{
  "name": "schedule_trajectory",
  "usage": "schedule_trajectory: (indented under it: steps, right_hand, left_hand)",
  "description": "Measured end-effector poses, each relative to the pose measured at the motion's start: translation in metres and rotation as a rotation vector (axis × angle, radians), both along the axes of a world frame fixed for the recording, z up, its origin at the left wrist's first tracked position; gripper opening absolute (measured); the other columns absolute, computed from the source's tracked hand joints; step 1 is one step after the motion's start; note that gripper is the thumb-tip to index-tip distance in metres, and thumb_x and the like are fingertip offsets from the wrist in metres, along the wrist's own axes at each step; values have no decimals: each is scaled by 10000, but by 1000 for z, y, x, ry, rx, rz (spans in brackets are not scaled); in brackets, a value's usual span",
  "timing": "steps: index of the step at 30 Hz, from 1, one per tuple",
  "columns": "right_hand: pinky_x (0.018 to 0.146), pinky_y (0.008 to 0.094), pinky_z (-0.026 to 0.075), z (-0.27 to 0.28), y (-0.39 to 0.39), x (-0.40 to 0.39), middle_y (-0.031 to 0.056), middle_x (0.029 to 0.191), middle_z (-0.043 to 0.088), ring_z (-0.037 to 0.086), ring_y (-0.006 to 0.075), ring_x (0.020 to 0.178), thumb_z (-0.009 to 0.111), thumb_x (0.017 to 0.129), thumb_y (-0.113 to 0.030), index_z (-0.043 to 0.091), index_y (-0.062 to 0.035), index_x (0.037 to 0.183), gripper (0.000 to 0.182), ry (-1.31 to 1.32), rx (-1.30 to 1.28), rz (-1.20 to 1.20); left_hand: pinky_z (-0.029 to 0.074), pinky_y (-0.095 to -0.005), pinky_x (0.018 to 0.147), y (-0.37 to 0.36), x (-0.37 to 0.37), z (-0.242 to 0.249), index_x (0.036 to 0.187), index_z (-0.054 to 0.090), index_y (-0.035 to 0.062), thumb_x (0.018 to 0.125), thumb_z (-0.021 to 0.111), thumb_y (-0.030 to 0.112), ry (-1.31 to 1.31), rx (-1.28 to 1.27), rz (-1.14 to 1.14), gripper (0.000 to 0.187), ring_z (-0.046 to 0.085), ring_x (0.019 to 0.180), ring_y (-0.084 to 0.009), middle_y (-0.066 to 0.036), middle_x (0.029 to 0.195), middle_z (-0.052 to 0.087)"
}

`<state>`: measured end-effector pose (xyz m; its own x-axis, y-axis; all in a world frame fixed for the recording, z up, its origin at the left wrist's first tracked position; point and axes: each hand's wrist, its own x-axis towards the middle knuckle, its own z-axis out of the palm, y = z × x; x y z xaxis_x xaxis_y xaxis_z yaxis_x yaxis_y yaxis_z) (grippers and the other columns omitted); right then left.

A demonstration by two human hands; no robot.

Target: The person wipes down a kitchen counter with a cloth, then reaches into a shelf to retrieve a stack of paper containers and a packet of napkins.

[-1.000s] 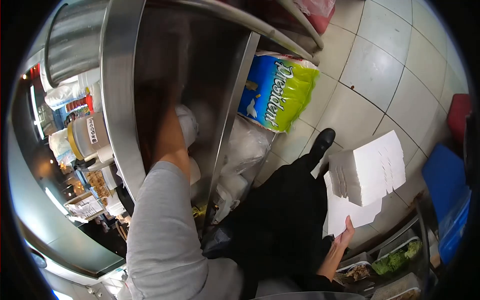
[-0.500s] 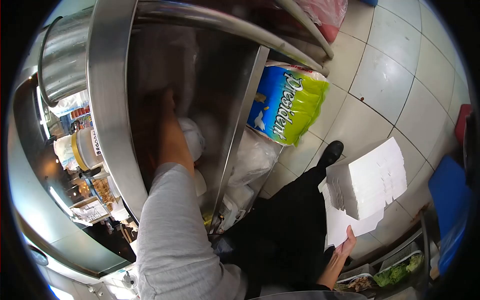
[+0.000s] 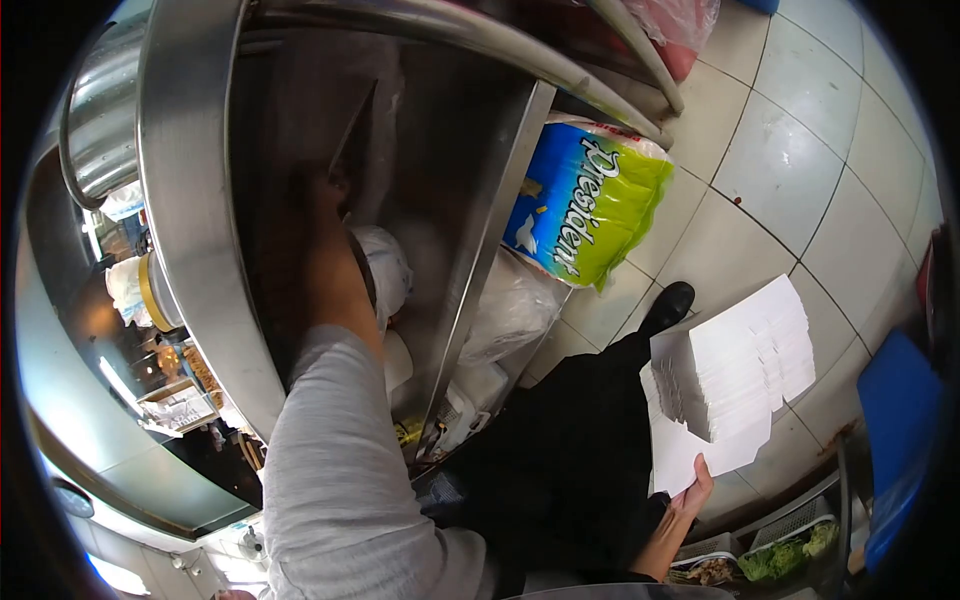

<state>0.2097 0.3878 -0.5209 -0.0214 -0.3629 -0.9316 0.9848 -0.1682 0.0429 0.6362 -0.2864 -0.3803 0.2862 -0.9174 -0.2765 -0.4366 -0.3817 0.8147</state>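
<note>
Left hand (image 3: pixel 318 195) is deep under the worktop (image 3: pixel 185 230), on the shelf near white bags (image 3: pixel 385 270); can't tell its grip. Right hand (image 3: pixel 692 483) pinches a stack of flat white boxes (image 3: pixel 735 380), held out over the floor, w/ room to bend.

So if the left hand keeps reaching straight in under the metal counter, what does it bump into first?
Probably the flat board-like piece just past the left hand, though the shelf is dark and depth is unclear.

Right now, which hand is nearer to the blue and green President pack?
Left. The left hand reaches into the steel shelf unit, just across its upright from the President pack. The right hand is lower down, holding a stack of white folded cartons.
</note>
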Motion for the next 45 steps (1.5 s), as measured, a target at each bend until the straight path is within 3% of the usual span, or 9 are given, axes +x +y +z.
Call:
schedule_trajectory:
  steps: [1, 7, 13, 27, 30, 34, 37, 42, 45]
  right_hand:
    - [742, 424, 538, 0, 1, 1, 202, 978, 602, 635, 305, 832, 581, 810, -55, 452, 76, 1175, 408, -24, 17, -8]
    - [848, 369, 488, -10, 8, 11, 180, 1057, 597, 607, 263, 938, 549, 853, -135, 499, 95, 1115, 352, 160, -55, 94]
    - [822, 368, 502, -6, 3, 11, 173, 1040, 601, 614, 262, 915, 557, 847, -130, 499, 87, 1116, 350, 201, -29, 81]
    - [879, 381, 458, 5, -27, 7, 185, 1135, 526, 553, 289, 1009, 605, 752, -24, 391, 77, 1232, 535, 214, -61, 91]
    - [905, 380, 435, 38, -79, -6, 183, 1161, 505, 519, 294, 1060, 618, 726, -7, 358, 64, 1263, 601, 310, -120, 175]
    - [886, 365, 437, 59, -147, -20, 174, 1178, 486, 501, 278, 1074, 627, 709, 21, 353, 52, 1261, 617, 341, -328, 316]
    - [861, 357, 449, 73, -204, -14, 156, 1135, 509, 521, 258, 1033, 638, 712, 14, 381, 46, 1231, 579, 368, -446, 427]
    - [793, 332, 479, 103, -293, 32, 133, 1064, 559, 576, 218, 919, 650, 731, -13, 428, 52, 1169, 495, 298, -682, 475]
    - [809, 323, 468, 102, -358, 85, 153, 1021, 585, 582, 229, 910, 642, 729, -23, 452, 52, 1153, 470, 429, -683, 537]
  left_hand:
    - [419, -319, 612, 4, -25, 9, 1095, 523, 45, 855, 427, 191, 311, 62, 406, 297, 527, 812, -163, -125, 983, 571]
    - [373, -291, 503, -3, -74, 18, 1015, 515, 48, 867, 392, 194, 207, 43, 748, 242, 466, 644, -165, -81, 879, 544]
    - [346, -306, 580, 6, -69, 13, 976, 520, 33, 861, 422, 180, 275, -24, 706, 210, 433, 677, -189, -101, 884, 536]
    - [301, -372, 990, 201, -259, -7, 1227, 406, -46, 880, 475, 160, -360, -661, 18, 410, 441, 1144, -308, -208, 1235, 452]
    - [271, -365, 997, 337, -273, 11, 1227, 366, -28, 860, 511, 142, -573, -523, -367, 430, 406, 1121, -267, -160, 1195, 417]
    - [379, -365, 938, 474, -275, 45, 1106, 487, 1, 747, 625, 42, -148, 267, -778, 386, 483, 1094, -278, -167, 1133, 506]
    - [501, -321, 752, 474, -240, 82, 939, 606, 57, 752, 619, 32, -152, 17, -1376, 190, 609, 857, -257, -124, 987, 590]
    - [425, -310, 593, 445, -198, 224, 775, 546, 37, 754, 593, 24, -620, -681, -989, 53, 519, 712, -198, -107, 801, 514]
    - [297, -472, 950, 420, -169, 259, 1100, 447, 70, 735, 600, 199, -1213, -755, -949, 416, 433, 1114, -362, -206, 1172, 429]
